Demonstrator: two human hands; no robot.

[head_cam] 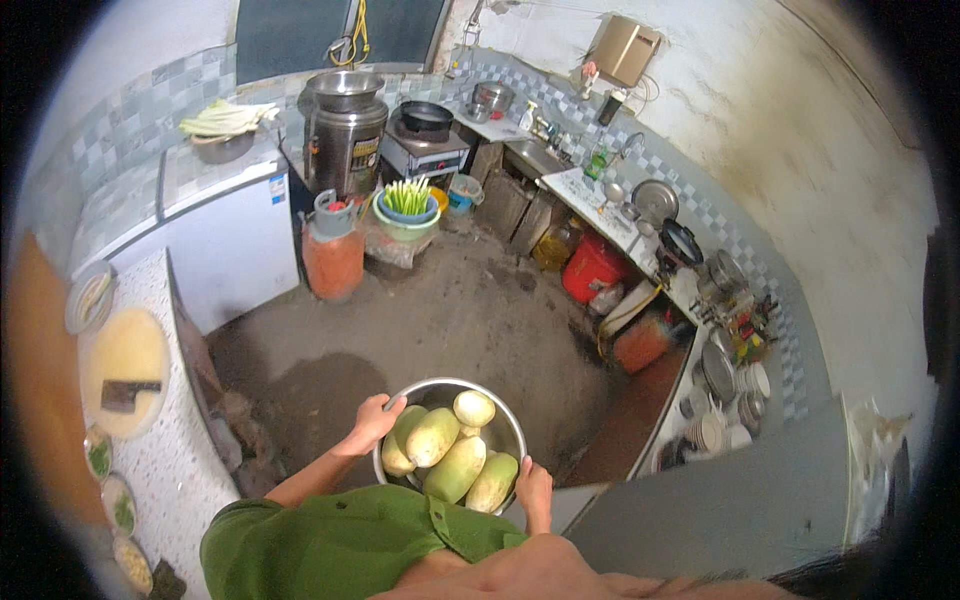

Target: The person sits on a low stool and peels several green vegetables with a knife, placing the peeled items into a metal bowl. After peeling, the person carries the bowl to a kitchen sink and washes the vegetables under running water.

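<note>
Both hands carry a round stainless-steel basin (511, 420) in front of my body, above the floor. My left hand (377, 420) grips its rim at the left, and my right hand (534, 486) grips the rim at the lower right. Several large pale-green radishes (455, 469) lie heaped inside. One of them, a radish with a pale rounded end (475, 409), points up near the far rim. The fingers under the rim are hidden.
On the left, a speckled counter (176, 420) holds a round cutting board (135, 352) with a cleaver (120, 396). A white chest freezer (240, 240) and an orange gas cylinder (334, 262) stand ahead. A sink (536, 157) and dish-covered counter (600, 202) run along the right.
</note>
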